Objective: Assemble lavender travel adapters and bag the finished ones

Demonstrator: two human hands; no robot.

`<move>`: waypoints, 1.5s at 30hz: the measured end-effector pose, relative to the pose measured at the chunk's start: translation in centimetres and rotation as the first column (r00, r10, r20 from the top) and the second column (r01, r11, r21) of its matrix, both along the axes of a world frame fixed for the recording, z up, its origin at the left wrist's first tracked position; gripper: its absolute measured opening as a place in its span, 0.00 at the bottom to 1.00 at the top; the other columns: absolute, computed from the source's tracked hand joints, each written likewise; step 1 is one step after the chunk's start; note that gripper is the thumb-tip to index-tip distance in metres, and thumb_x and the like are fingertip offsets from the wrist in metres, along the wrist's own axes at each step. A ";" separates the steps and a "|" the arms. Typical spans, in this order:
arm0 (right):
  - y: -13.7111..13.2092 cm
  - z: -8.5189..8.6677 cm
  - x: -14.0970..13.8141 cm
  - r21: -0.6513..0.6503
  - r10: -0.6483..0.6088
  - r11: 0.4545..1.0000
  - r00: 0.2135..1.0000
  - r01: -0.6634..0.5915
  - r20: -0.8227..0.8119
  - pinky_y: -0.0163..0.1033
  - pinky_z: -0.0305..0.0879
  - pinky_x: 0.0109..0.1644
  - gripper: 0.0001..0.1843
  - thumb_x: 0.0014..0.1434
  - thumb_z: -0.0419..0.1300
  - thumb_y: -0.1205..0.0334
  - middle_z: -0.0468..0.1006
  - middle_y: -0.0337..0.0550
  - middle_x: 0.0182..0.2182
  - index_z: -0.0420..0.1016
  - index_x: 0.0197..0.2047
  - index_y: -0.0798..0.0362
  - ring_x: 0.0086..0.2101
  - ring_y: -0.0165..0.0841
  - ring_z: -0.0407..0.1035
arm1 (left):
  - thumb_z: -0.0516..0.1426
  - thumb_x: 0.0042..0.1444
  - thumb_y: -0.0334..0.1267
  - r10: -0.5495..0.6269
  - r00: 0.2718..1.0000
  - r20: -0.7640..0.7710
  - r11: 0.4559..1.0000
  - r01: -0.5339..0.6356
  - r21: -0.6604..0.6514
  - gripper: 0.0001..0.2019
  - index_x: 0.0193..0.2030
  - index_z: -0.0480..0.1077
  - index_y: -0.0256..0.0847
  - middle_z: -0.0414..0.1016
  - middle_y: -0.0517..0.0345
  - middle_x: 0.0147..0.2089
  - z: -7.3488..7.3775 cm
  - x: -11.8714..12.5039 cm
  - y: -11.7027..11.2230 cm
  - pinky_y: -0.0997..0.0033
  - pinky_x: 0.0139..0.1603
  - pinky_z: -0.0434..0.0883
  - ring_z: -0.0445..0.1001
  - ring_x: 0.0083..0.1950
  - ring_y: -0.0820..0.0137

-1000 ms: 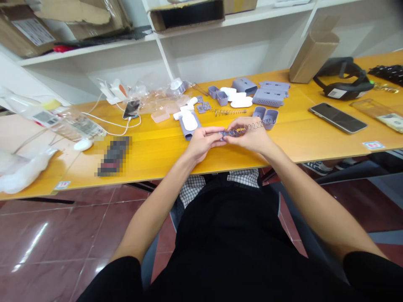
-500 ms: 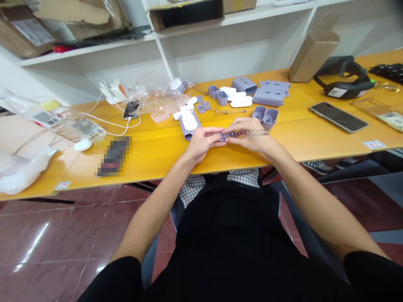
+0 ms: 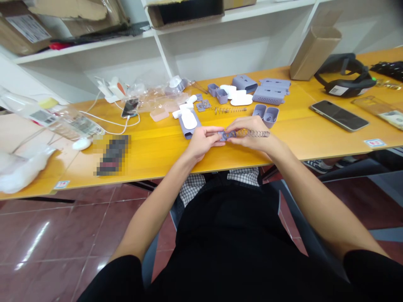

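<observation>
Close to the table's front edge, my left hand (image 3: 203,141) pinches a small purple plastic part (image 3: 222,136). A long metal coil spring (image 3: 258,133) runs from that part to the right, under the fingers of my right hand (image 3: 250,130). My right hand is closed around the spring's left stretch, and its loose end sticks out over the wrist. How the spring meets the plastic part is too small to tell. Just beyond my left hand lies a purple housing (image 3: 188,135) with a white oval piece (image 3: 189,121) on it. Two purple cups (image 3: 270,117) stand beyond my right hand.
Another spring (image 3: 231,110) and small flat purple parts (image 3: 204,105) lie mid-table. Behind are purple housings (image 3: 244,84), a perforated purple piece (image 3: 269,95) and white covers (image 3: 241,98). A phone (image 3: 339,115) and headset (image 3: 344,79) are right; bottles (image 3: 75,121) and clear packaging (image 3: 147,94) left.
My right hand's fingers have shifted slightly to the right along the spring, so more of the purple part shows between the hands. My left hand keeps its pinch.
</observation>
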State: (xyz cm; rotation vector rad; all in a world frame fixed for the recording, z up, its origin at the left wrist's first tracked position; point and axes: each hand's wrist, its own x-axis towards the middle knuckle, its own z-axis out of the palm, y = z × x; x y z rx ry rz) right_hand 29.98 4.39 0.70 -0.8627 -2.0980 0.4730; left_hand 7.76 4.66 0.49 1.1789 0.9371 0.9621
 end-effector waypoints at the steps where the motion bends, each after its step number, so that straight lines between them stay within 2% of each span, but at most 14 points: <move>1: 0.0 0.0 0.0 -0.004 -0.001 1.000 1.000 0.001 0.003 0.49 0.75 0.48 0.08 0.62 0.73 0.55 0.88 0.43 0.42 0.89 0.45 0.42 0.41 0.43 0.81 | 0.66 0.60 0.23 0.001 1.000 -0.005 1.000 -0.001 0.002 0.11 0.49 0.83 0.31 0.85 0.50 0.41 0.0 0.0 0.0 0.56 0.56 0.85 0.85 0.41 0.67; 5: -0.1 -0.1 0.0 -0.015 -0.004 1.000 1.000 0.004 0.004 0.50 0.76 0.48 0.09 0.62 0.73 0.53 0.89 0.43 0.43 0.89 0.45 0.42 0.41 0.43 0.81 | 0.67 0.60 0.23 -0.011 1.000 -0.014 1.000 0.011 -0.001 0.11 0.49 0.82 0.31 0.86 0.49 0.43 0.0 0.0 0.0 0.56 0.57 0.84 0.86 0.44 0.65; 16: -0.3 0.3 -0.1 0.027 -0.010 1.000 0.997 0.008 0.082 0.47 0.74 0.45 0.10 0.65 0.69 0.55 0.87 0.43 0.42 0.90 0.48 0.41 0.38 0.40 0.79 | 0.66 0.60 0.23 -0.011 0.999 -0.031 1.000 0.012 0.011 0.11 0.49 0.83 0.30 0.86 0.47 0.44 -0.1 0.1 0.0 0.56 0.55 0.85 0.86 0.44 0.64; 20: -0.3 0.2 -0.2 0.028 -0.004 1.000 0.998 0.002 0.065 0.47 0.73 0.45 0.09 0.64 0.69 0.56 0.87 0.43 0.42 0.90 0.47 0.40 0.38 0.40 0.78 | 0.64 0.61 0.22 -0.011 0.999 -0.038 1.000 0.012 0.024 0.11 0.50 0.83 0.30 0.86 0.47 0.43 -0.1 0.1 0.0 0.57 0.54 0.85 0.86 0.43 0.65; 24: -0.3 0.2 -0.2 -0.004 0.000 1.000 0.999 0.000 0.048 0.48 0.73 0.46 0.09 0.63 0.70 0.56 0.87 0.43 0.42 0.90 0.46 0.39 0.39 0.41 0.79 | 0.67 0.60 0.24 -0.020 0.999 -0.027 1.000 0.020 0.023 0.11 0.49 0.83 0.31 0.86 0.48 0.44 -0.2 0.1 0.0 0.58 0.55 0.85 0.86 0.45 0.64; 29: -0.3 0.2 -0.3 0.004 -0.037 0.999 0.998 0.037 0.048 0.49 0.73 0.46 0.08 0.62 0.71 0.55 0.86 0.43 0.40 0.90 0.44 0.41 0.38 0.42 0.79 | 0.68 0.60 0.25 -0.018 0.999 -0.028 0.999 0.019 0.030 0.11 0.49 0.83 0.30 0.86 0.45 0.46 -0.2 0.1 -0.1 0.55 0.57 0.85 0.86 0.46 0.63; 34: -0.4 0.2 -0.7 0.023 -0.076 0.997 0.996 0.075 0.056 0.50 0.73 0.46 0.07 0.60 0.71 0.57 0.86 0.43 0.39 0.90 0.42 0.41 0.38 0.42 0.78 | 0.67 0.60 0.25 -0.019 0.999 -0.040 0.999 0.021 0.049 0.10 0.49 0.83 0.31 0.86 0.46 0.46 -0.3 0.2 -0.1 0.56 0.56 0.85 0.86 0.45 0.64; 45: -0.4 0.6 0.0 0.025 -0.025 0.999 0.994 0.022 0.105 0.47 0.71 0.43 0.08 0.64 0.68 0.57 0.85 0.44 0.39 0.89 0.44 0.44 0.34 0.39 0.77 | 0.68 0.58 0.25 -0.028 0.999 -0.033 0.999 0.029 0.021 0.10 0.48 0.83 0.31 0.86 0.47 0.43 -0.1 0.0 -0.2 0.56 0.56 0.85 0.86 0.44 0.64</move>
